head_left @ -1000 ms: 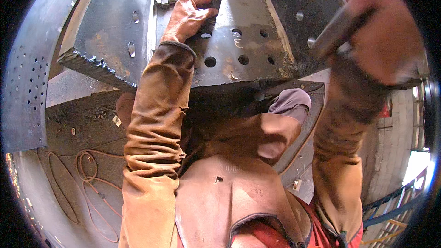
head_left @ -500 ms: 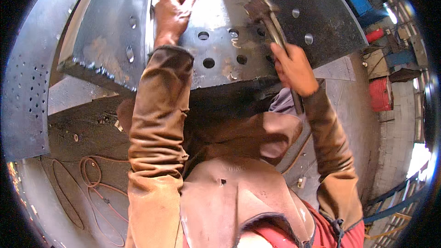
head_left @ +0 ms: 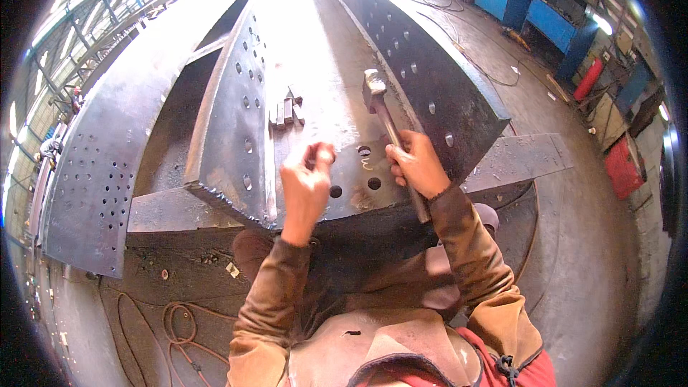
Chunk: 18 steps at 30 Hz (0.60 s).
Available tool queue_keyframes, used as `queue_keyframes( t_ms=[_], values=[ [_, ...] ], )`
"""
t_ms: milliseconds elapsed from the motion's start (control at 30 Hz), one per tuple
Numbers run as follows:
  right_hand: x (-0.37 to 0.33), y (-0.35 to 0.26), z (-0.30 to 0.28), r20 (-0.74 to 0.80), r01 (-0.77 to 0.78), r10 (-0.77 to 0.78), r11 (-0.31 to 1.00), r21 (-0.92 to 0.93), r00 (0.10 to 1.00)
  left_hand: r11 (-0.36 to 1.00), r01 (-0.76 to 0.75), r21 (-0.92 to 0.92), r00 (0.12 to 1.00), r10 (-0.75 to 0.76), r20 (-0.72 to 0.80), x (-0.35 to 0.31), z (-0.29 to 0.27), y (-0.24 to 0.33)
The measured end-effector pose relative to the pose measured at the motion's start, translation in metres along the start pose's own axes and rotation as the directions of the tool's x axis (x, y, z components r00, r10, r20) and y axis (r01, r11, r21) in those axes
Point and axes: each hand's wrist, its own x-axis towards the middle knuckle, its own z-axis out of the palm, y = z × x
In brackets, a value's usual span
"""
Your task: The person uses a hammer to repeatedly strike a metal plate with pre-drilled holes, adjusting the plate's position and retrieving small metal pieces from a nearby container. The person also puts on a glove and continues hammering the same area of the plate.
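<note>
From my distant seat I see the hammer (head_left: 389, 123) in the grasp of the right hand (head_left: 421, 165): the fingers are wrapped around its handle (head_left: 422, 212), with its head (head_left: 374, 82) beyond them. The left hand (head_left: 306, 183) is half curled over the beam (head_left: 331, 111), to the left of the hammer; whether its fingers pinch something small, I cannot tell. Just beyond these fingers, blocks (head_left: 288, 112) sit together beside the left wall (head_left: 233, 118). In my judgement, the main danger would be a hammer blow going astray, because the left fingers are bare and quite near. If the right fingers are too loose, the handle could turn or slip out. The blocks could topple if a knuckle pushes them. The ragged edge (head_left: 226, 203), below and left of the left fingers, could scratch the wrist if it drops there.
</note>
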Motion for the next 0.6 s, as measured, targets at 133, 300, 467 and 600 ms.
queue_keyframes(
  t_ms=[133,300,467,600],
  values=[
    [0.028,0.008,-0.023,0.085,0.281,-0.268,0.914,-0.292,0.960,0.778,-0.611,0.145,0.791,0.596,0.137,-0.091,-0.024,0.009],
    [-0.044,-0.121,-0.009,0.152,0.719,-0.771,0.476,-0.506,0.618,0.751,-0.406,0.521,0.869,0.141,0.475,-0.207,-0.106,-0.071],
    [-0.025,-0.186,-0.101,0.042,0.760,-0.893,0.357,-0.543,0.449,0.587,-0.421,0.692,0.798,-0.124,0.590,-0.220,-0.135,-0.118],
    [0.065,-0.174,-0.131,0.283,0.758,-0.705,0.576,-0.305,0.650,0.634,-0.406,0.659,0.737,-0.199,0.646,-0.205,-0.129,-0.120]
  ],
)
